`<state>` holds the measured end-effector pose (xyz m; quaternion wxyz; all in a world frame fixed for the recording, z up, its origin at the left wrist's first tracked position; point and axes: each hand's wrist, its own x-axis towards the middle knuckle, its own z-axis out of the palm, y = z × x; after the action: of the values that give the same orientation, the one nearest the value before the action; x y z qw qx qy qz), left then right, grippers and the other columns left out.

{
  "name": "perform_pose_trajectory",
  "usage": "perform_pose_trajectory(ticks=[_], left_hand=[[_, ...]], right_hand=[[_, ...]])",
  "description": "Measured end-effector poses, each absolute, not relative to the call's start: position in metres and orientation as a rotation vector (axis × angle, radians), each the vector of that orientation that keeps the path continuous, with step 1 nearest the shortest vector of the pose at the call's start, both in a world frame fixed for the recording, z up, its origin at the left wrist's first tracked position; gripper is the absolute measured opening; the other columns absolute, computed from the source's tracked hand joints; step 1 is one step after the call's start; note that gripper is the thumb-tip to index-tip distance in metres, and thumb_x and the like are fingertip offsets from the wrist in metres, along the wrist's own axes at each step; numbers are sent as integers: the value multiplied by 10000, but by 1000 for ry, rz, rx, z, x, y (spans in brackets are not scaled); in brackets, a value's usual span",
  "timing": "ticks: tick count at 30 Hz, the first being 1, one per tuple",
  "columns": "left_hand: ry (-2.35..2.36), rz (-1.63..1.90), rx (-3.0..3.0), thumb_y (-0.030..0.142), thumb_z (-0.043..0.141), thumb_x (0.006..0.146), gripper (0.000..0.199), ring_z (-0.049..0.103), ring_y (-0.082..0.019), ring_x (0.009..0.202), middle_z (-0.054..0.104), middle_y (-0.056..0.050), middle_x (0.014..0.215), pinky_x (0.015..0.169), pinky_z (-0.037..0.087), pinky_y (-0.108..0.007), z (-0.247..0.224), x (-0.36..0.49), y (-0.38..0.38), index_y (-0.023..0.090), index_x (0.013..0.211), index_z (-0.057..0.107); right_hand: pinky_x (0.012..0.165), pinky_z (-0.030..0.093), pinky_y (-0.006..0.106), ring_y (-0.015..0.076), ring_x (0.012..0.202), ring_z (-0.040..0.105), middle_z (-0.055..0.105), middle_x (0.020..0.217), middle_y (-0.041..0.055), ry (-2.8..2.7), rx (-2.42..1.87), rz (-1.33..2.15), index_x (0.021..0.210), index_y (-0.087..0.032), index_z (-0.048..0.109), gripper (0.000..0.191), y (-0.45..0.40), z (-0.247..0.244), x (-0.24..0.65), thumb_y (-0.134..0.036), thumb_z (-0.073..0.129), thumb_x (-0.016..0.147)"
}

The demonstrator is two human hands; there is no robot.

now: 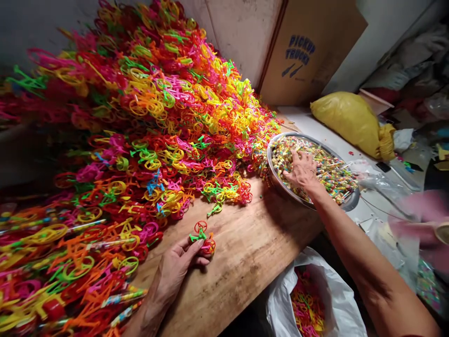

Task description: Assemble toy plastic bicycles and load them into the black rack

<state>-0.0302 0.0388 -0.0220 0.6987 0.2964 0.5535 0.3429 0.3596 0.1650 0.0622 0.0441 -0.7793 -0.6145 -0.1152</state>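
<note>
My left hand (182, 257) is closed on a few small plastic toy bicycles (201, 236), green and red with some orange and pink, just above the wooden table (245, 234). To the right, my right hand (302, 169) reaches into a round metal basin (280, 180) full of thin tubes of multicoloured candy (336, 180). Its fingers are spread and bent down onto the tubes; whether any tube is pinched cannot be made out. A big heap of bright plastic toy bicycles (154, 103) rises behind and to the left of my left hand.
Candy-filled tubes attached to toys (119, 243) lie at the front left. Below the table edge stands a white sack (280, 299) with more toys. A yellow bag (347, 119) and cardboard box (305, 56) are behind. A blurred pink object (417, 224) is at right.
</note>
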Motion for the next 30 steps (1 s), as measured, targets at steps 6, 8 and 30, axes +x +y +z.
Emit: perform_pose_trajectory(ticks=[6,8,30], left_hand=[[1243,781,672,575,902,547,656,681,-157,530,770,-100,762,535,565,-250,-20,-28,38,90,930,682],[1247,788,673,581,901,546,665,680,-161,522,769,-101,755,526,563,-252,-21,-28,38,93,940,681],[1142,947,571,374,887,644,434,705,-147,603,749,-77,757,528,587,-219,-19,-20,38,84,885,671]], right_hand=[[915,459,486,407,1276,417,550,1344,210,-1878,-2388,-414,1500,-160,414,811,180,55,360,-227,639,724],[862,468,458,379,1195,481,569,1309,217,-1850,-2375,-424,1453,-159,476,722,178,51,357,-188,593,741],[738,513,432,298,913,705,699,839,103,-1876,-1837,-320,954,-195,747,371,156,160,332,-459,486,944]])
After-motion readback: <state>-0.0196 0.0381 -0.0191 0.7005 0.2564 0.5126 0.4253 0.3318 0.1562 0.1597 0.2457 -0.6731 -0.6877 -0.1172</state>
